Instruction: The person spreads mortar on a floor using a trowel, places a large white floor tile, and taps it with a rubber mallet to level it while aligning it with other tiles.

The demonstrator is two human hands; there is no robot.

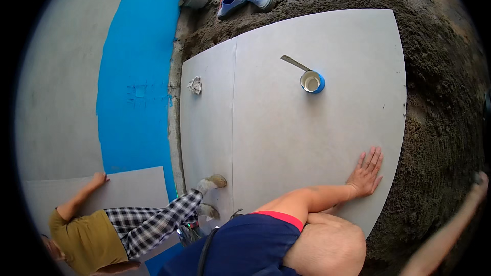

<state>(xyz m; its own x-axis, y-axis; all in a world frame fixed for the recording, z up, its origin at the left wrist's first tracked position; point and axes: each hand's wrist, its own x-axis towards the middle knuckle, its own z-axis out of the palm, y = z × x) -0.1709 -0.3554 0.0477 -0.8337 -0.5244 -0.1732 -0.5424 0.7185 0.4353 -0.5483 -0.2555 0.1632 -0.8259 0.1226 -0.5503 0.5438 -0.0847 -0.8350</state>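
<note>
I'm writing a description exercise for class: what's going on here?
The person's left hand lies flat on a pale board; the right hand, blurred, is over a dark surface, its grip unclear. A blue cup stands on the board, a thin strip at its rim. A co-worker's hand touches another pale board.

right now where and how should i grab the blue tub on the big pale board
The blue tub is probably best gripped around its outer wall, below the rim: it is round and appears upright, mouth open. Come from the picture's lower right, the side facing the left hand, since a flat strip juts out at the upper left.
</note>
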